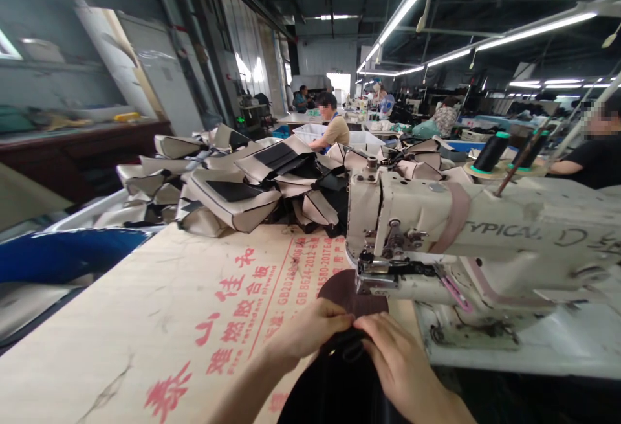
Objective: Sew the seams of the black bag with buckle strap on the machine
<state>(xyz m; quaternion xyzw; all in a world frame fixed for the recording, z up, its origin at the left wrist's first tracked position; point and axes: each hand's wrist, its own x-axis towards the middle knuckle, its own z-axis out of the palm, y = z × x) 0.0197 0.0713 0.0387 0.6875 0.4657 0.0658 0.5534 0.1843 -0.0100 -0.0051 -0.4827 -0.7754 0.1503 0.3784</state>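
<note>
My left hand [308, 330] and my right hand [398, 362] meet at the bottom middle, both with fingers pinched on a piece of dark fabric [339, 379]. The fabric runs from under my hands forward to a rounded brown part [344, 288] lying under the head of a cream sewing machine [436, 230]. The machine's needle area sits just beyond my fingertips. The fabric rests on a plywood board [169, 320] printed with red characters.
A heap of beige and black sewn pieces [233, 184] lies at the far end of the board. Two black thread cones [490, 152] stand behind the machine. A blue bin edge [63, 252] is at left. Other people sit at tables farther back and at right.
</note>
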